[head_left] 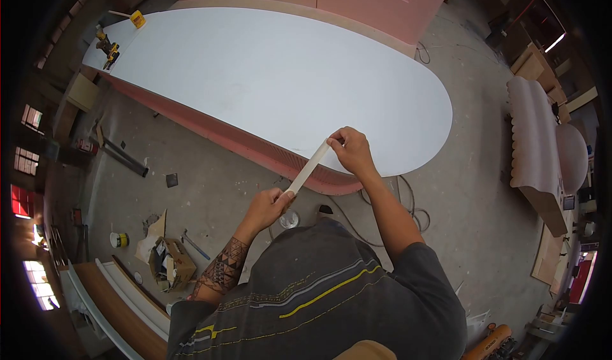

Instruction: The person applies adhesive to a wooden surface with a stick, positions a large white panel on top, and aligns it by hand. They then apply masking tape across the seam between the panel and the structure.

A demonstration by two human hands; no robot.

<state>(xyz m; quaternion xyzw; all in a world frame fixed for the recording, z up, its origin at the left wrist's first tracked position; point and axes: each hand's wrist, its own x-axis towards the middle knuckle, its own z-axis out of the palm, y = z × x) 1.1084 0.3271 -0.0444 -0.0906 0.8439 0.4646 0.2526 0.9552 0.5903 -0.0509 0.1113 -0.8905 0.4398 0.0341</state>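
A pale strip of masking tape (308,167) stretches taut between my two hands. My left hand (268,208) is closed at its lower end, apparently around the tape roll, which the fingers mostly hide. The upper end is pinched between thumb and fingers of my right hand (350,148). Both hands are close to the near edge of a long white rounded tabletop (268,79), with my right hand above its surface. Below the top, a pink ribbed base (255,158) shows along the near side.
A yellow-and-black drill (108,49) and a yellow container (137,19) sit at the tabletop's far left end. On the floor are a cardboard box (175,264), a hammer (195,245), a tub (119,239) and loose cables (411,204). A scalloped piece (530,134) stands at right.
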